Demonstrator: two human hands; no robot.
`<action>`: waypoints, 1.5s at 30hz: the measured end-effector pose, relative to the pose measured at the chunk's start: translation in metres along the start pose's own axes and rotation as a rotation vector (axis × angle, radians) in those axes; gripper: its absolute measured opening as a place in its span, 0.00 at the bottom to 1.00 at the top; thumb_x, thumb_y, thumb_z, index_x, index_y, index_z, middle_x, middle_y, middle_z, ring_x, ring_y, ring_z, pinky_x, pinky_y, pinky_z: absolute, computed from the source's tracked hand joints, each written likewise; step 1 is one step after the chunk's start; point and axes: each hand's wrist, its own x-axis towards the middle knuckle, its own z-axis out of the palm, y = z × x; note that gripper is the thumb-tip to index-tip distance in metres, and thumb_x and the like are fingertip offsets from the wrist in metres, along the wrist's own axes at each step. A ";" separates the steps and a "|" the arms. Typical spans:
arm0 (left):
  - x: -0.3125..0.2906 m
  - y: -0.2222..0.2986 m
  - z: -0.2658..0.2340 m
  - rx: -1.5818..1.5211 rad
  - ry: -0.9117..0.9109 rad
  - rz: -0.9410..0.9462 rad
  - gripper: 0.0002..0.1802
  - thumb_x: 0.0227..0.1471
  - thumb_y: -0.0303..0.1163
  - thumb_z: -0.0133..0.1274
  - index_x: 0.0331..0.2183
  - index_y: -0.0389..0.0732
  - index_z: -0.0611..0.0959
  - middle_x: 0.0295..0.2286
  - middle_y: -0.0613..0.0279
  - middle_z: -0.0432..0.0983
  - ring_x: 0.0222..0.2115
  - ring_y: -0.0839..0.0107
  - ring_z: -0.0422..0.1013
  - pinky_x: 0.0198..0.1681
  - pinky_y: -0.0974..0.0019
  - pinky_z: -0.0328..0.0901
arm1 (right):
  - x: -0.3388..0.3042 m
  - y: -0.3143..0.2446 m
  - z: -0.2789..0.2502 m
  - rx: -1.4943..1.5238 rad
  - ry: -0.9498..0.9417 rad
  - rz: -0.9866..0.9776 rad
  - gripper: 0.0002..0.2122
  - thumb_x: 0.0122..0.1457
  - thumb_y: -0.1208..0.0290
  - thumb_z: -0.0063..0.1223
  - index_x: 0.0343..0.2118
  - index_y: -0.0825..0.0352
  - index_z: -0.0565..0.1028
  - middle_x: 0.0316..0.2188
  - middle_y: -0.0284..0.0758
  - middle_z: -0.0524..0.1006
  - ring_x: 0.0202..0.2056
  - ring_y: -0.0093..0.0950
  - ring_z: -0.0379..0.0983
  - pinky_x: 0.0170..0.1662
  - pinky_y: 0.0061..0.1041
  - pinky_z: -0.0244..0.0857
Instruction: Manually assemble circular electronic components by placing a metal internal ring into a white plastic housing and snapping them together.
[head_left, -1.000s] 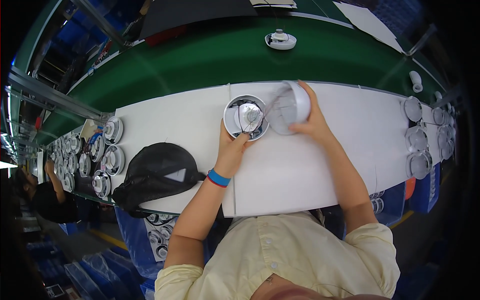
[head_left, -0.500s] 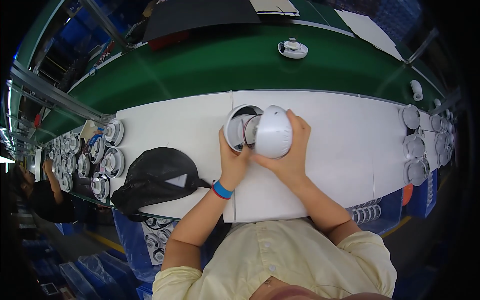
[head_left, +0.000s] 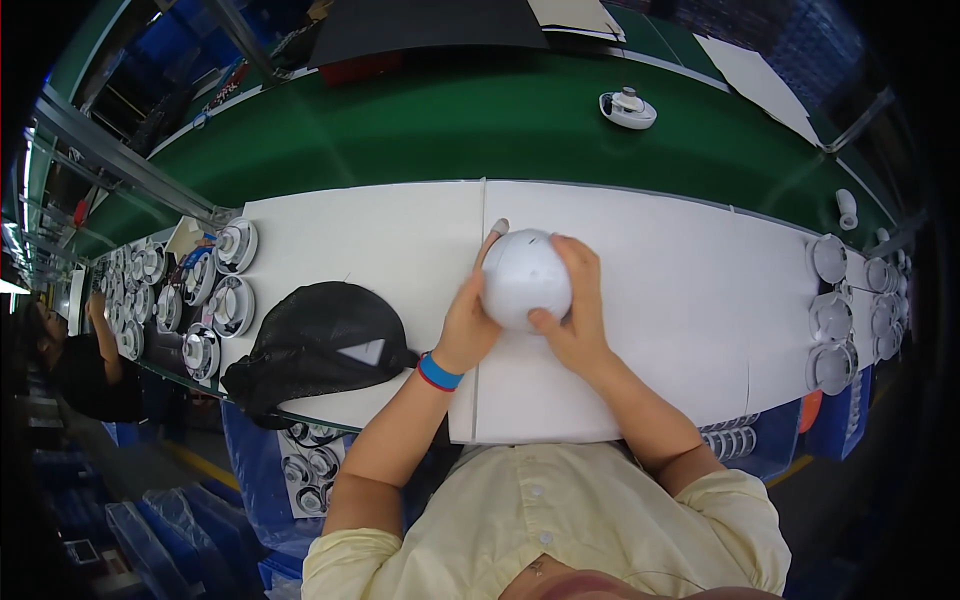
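Observation:
A round white dome housing [head_left: 526, 278] is held above the white worktop [head_left: 660, 300] in both hands, its smooth shell turned up. My left hand [head_left: 467, 325] wraps its left and lower side, with one finger up along the edge that ends in a light-coloured tip. My right hand [head_left: 580, 325] grips the right side, fingers behind and thumb pressed on the front of the shell. The shell hides whatever is beneath it. A blue band [head_left: 440, 373] circles my left wrist.
Left of my hands lies a black bag [head_left: 325, 340]. Several white round units [head_left: 232, 305] stand at the left; clear domes [head_left: 832, 318] line the right. Beyond runs a green conveyor [head_left: 450, 130] carrying a small white unit [head_left: 628, 108]. A co-worker [head_left: 90, 365] is at far left.
The white shell has come over the open base and its inner parts and wires no longer show. Both hands have turned the housing and shifted slightly, still holding it.

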 end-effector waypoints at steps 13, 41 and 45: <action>-0.001 0.009 0.003 -0.162 0.455 -0.161 0.38 0.64 0.60 0.23 0.62 0.43 0.62 0.54 0.58 0.66 0.56 0.62 0.63 0.59 0.59 0.59 | 0.025 -0.021 0.014 0.049 -0.185 0.177 0.36 0.46 0.65 0.65 0.59 0.64 0.62 0.54 0.46 0.60 0.54 0.44 0.62 0.56 0.38 0.60; 0.011 0.019 -0.033 0.396 0.623 0.142 0.36 0.66 0.52 0.34 0.63 0.34 0.54 0.63 0.48 0.49 0.50 0.52 0.71 0.53 0.59 0.66 | 0.197 0.073 0.055 0.671 -0.033 0.704 0.36 0.47 0.58 0.69 0.56 0.63 0.63 0.50 0.45 0.68 0.49 0.38 0.70 0.48 0.33 0.70; 0.010 0.005 -0.052 0.388 0.608 -0.019 0.29 0.65 0.43 0.42 0.58 0.31 0.64 0.56 0.48 0.60 0.45 0.51 0.74 0.49 0.59 0.69 | 0.259 0.140 0.074 -0.043 0.237 0.716 0.43 0.38 0.47 0.71 0.57 0.62 0.63 0.51 0.51 0.69 0.54 0.45 0.66 0.53 0.37 0.65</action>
